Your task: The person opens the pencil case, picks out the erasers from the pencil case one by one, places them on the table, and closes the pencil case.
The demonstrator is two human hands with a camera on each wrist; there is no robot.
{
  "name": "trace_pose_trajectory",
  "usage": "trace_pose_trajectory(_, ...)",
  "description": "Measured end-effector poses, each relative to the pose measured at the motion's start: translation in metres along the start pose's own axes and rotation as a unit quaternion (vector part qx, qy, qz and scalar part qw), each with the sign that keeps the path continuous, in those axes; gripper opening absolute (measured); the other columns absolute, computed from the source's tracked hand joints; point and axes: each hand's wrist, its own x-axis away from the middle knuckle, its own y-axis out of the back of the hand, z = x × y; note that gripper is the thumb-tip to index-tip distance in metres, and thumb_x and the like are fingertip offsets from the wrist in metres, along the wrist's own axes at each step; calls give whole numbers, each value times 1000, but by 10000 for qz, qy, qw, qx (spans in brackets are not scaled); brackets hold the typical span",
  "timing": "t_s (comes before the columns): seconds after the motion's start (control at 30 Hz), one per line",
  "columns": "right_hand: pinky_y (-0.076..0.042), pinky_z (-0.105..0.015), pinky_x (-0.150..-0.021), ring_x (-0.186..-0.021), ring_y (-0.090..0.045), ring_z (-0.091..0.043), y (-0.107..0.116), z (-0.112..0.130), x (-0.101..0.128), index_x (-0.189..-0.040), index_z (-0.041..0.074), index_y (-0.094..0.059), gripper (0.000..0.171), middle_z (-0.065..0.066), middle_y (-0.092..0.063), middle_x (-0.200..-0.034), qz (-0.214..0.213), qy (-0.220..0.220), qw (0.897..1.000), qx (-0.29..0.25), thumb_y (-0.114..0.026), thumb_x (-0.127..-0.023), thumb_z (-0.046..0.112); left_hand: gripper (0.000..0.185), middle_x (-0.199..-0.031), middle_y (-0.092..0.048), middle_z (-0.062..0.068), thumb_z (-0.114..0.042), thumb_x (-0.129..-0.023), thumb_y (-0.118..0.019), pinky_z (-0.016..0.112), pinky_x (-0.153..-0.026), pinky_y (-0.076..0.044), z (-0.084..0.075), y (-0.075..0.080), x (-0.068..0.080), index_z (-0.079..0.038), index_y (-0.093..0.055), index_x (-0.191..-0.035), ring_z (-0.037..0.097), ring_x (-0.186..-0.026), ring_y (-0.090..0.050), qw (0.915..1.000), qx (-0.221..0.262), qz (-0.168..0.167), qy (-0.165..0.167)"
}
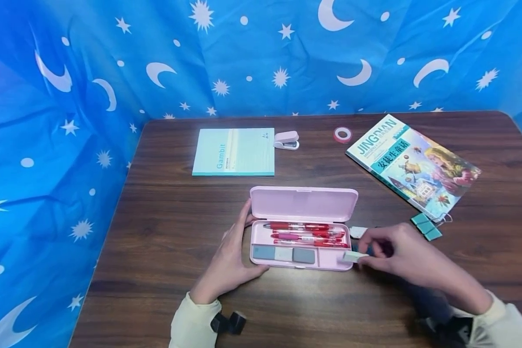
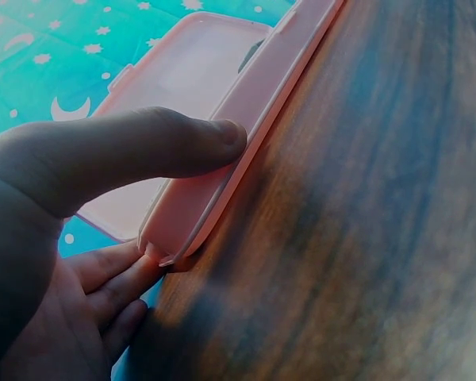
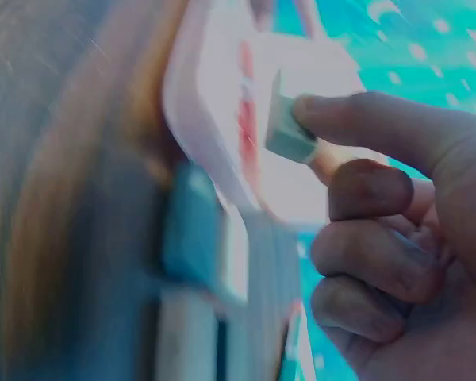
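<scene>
A pink pencil case (image 1: 326,262) stands with its lid (image 1: 304,203) raised. Several red pens (image 1: 304,237) lie in its back compartment. In the front one sit a grey-and-white eraser (image 1: 265,252) and a darker grey block (image 1: 303,254). My left hand (image 1: 230,253) holds the case's left end, the thumb (image 2: 222,143) on the front wall and the fingers round the back. Between thumb and forefinger my right hand (image 1: 402,249) pinches a small pale green eraser (image 3: 289,131) over the case's front right corner. The other right fingers are curled in.
Right of the case, a white block (image 1: 357,232) lies partly behind my right hand. Farther back are a mint notebook (image 1: 243,154), a pink stapler (image 1: 287,140), a tape roll (image 1: 342,135) and a picture book (image 1: 410,164). Green binder clips (image 1: 426,227) lie by the book.
</scene>
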Motion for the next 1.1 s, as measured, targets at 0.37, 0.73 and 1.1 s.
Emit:
trace_pose_trajectory(0.37,-34,-19,-48,-55,-42,3,25,-45,30,-81,26,-65,24,19,-42,-63,434,-318,9985,7,-81,-81,9,139,-156,-41,-5,-24,-66,-96,59,-118,-23,3,13,2,-38,3,-161,14,-146,-34,9997,-198,-159,14)
trace_pose_trajectory(0.73,-31,-18,-48,-52,-39,5,12,-51,37,-77,31,-64,30,22,-40,-58,-286,-192,9980,526,-85,-76,11,137,-157,-41,-5,-25,-67,-95,60,-119,-23,4,8,1,-38,4,-161,15,-147,-33,9998,-169,-98,47)
trace_pose_trajectory(1.1,-32,-19,-48,-54,-41,5,11,-24,38,-81,29,-69,22,21,-44,-62,-669,-297,9947,720,-84,-80,13,139,-156,-40,-6,-24,-66,-96,60,-119,-23,1,-1,-2,-38,4,-161,14,-147,-33,9999,-121,22,-82)
